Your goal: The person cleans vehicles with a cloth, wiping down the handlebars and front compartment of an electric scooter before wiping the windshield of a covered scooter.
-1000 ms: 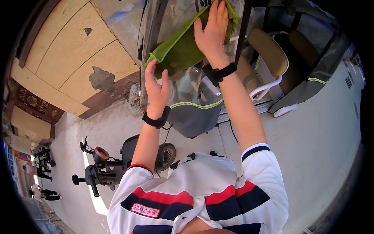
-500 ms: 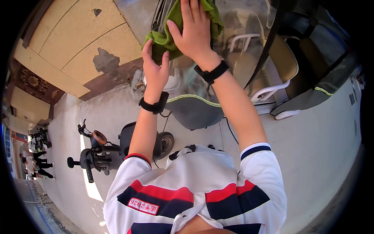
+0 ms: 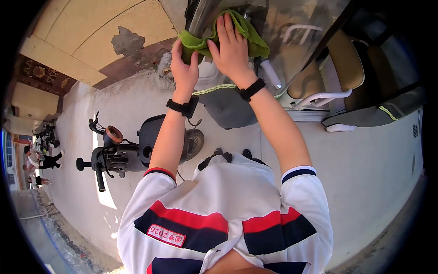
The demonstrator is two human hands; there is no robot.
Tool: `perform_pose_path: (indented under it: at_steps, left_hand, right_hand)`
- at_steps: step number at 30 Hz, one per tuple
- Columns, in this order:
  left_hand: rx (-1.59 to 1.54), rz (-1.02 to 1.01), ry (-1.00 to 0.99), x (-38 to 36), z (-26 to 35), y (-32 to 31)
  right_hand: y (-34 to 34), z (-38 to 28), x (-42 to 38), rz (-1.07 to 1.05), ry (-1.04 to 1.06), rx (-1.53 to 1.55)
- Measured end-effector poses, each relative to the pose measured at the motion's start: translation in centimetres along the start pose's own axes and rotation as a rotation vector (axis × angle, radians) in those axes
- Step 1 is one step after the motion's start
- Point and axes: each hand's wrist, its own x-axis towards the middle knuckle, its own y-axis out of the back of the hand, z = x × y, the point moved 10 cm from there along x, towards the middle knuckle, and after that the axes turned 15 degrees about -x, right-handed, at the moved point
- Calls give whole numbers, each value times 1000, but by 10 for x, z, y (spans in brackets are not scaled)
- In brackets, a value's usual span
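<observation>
A green cloth (image 3: 254, 39) is draped over the front of a vehicle with a clear plastic cover (image 3: 292, 55), partly wrapping a dark upright edge (image 3: 199, 20). My right hand (image 3: 232, 52) lies flat on the cloth, its fingers stretched and its thumb apart. At the cloth's left end, my left hand (image 3: 184, 71) curls around it, with thumb and fingers on either side. What lies beneath the cloth is hidden. Close to my right wrist, a pale handlebar grip (image 3: 271, 74) shows behind the cover.
Tan seats with white armrests (image 3: 321, 98) are inside the vehicle at right. Its grey lower flap (image 3: 228, 109) hangs before me. A dark scooter (image 3: 132, 146) stands on the concrete at left, beyond it a peeling wall (image 3: 98, 41). Several people (image 3: 41, 160) are far left.
Both hands and the cloth now appear lower in view, and more of the cover's dark edge shows above them. The handlebar grip has come into sight. Distant people have shifted.
</observation>
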Motion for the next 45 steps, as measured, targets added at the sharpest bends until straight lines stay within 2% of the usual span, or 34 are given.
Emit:
perform_pose_path:
  at_steps: [9,14,25,27,32,36,37,40,42,44,45]
  left_hand:
    - [101,-14,157,-47,-46,39]
    - [77,-20,181,-69,-72,57]
    - [54,-13,288,-108,-98,78]
    - [67,-5,311,-115,-99,81]
    - [171,-41,219,-118,-64,67]
    - [233,-145,136,-112,-40,34]
    - [253,-168,55,-107,-29,24]
    - [197,-202,-8,-85,-10,-5]
    - [169,-215,-18,-71,6,-24]
    - [123,-223,-45,-58,16,-42]
    - [96,-190,-101,-50,28,-51]
  right_hand:
    - [-42,-12,-66,-217,-11,45]
    - [-62,-16,-103,-336,8,89]
    - [-93,-20,-180,-626,67,77]
    - [-91,-18,-183,-622,75,40]
    - [-76,0,-168,-546,-13,-8]
    - [-48,17,-136,-447,-74,-39]
    - [-40,22,-126,-420,-91,-60]
    - [-11,44,-99,-348,-171,-58]
    - [15,61,-80,-152,-141,-146]
    - [41,77,-66,-37,-132,-194]
    - [48,88,-61,-59,-167,-152]
